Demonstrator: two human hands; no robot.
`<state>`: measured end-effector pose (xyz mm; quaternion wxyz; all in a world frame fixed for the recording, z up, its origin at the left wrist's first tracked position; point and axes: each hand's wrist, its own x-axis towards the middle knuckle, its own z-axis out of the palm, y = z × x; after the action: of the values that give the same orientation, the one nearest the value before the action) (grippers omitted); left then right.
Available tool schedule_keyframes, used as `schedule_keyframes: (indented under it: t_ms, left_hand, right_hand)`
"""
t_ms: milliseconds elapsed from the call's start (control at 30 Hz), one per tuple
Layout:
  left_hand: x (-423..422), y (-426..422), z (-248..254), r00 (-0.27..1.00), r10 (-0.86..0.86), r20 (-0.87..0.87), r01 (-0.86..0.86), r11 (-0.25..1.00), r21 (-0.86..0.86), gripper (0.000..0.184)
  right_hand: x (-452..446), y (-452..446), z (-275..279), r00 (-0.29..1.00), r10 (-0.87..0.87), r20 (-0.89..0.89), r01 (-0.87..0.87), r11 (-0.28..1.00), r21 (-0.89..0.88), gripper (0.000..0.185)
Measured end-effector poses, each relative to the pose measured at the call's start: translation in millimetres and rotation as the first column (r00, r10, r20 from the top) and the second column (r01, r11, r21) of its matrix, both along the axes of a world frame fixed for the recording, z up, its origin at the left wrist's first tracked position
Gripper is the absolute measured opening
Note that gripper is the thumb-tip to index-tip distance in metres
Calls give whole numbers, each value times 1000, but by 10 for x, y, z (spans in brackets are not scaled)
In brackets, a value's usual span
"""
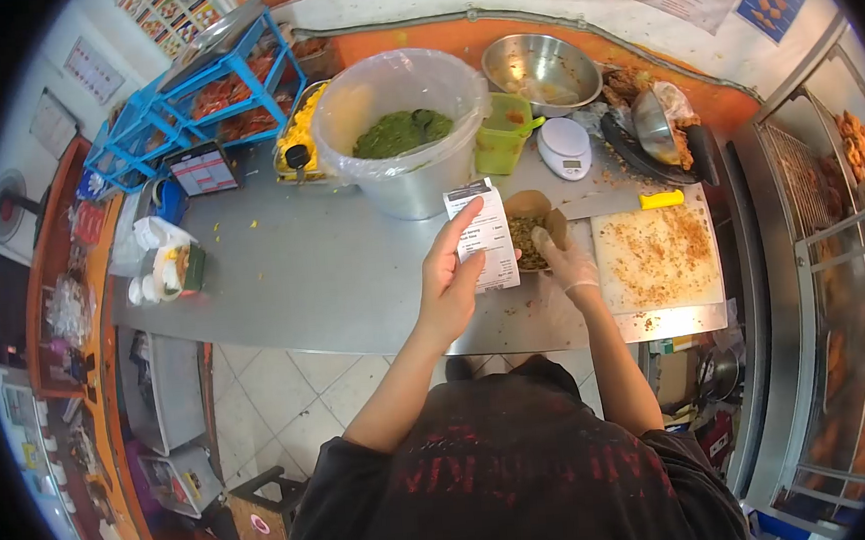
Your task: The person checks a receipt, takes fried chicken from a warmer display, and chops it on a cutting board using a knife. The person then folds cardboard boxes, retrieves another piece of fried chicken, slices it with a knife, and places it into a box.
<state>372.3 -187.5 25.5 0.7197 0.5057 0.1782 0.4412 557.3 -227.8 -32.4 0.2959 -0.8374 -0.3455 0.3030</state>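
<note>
My left hand (447,277), bare, grips a long printed receipt (494,246) between thumb and fingers above the metal counter. Close beside it, my right hand (572,263) wears a clear plastic glove. Its thumb is over the near rim of a brown paper food box (528,203), and the fingers are partly hidden. Inside the box lies chopped greenish-brown food (525,241). Just right of that hand is a white cutting board (653,265) strewn with brown crumbs. A knife with a yellow handle (661,200) rests along the board's far edge.
A large plastic-lined pot (397,187) of green sauce stands behind the receipt. Beyond are a green container (506,144), a white kitchen scale (565,148) and a steel bowl (542,70). Blue racks (230,99) stand left; a display case (802,244) with fried food is right.
</note>
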Motion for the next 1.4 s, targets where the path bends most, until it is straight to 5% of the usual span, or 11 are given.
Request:
schedule_keyframes:
  t_ms: [200,467,633,733,833,933,1033,1200,1233,1300,1400]
  left_hand:
    - [344,29,24,998,-67,-21,67,998,-20,55]
    - [1294,-65,-301,948,200,-247,-137,958,252,47]
    - [2337,-433,-329,982,-30,-188,45,996,73,36]
    - [2802,-499,-407,963,-131,-235,179,964,197,32]
    - [3101,-788,-225,937,-278,-210,314,935,165,33]
    - [3278,-982,-204,929,-316,-192,368,848,383,32]
    - [3469,-1277,-233,839,-471,-273,530,821,212,31]
    - [3818,-1732,-507,654,-733,-186,750,598,281,41]
    - [3830,-1882,-458,633,-766,-113,767,600,228,38]
    - [3833,-2079,-385,634,-763,-129,768,601,220,36]
    - [3885,-2468,-254,622,-771,-136,764,560,320,33]
  right_hand:
    - [626,-283,-460,952,-116,-282,215,913,347,38]
    - [2157,-1153,183,754,-535,381,241,765,597,20]
    - [2976,-3304,1381,-453,-864,222,176,157,972,43]
    - [2973,-4724,1516,-945,-259,201,220,-46,974,56]
    - [2636,-5035,1750,-772,-631,73,379,-365,851,45]
    - [2776,-5110,1536,-877,-434,205,256,-63,964,45]
    - [2731,-4950,1591,-832,-463,304,452,-252,856,59]
    - [2396,-5426,1427,-704,-568,426,457,97,884,61]
    - [2369,-5511,1501,-843,-477,248,296,-27,955,62]
    - [2338,-5683,1493,-564,-825,34,521,-324,789,67]
    - [2470,-5598,1396,-728,-647,226,453,-206,868,76]
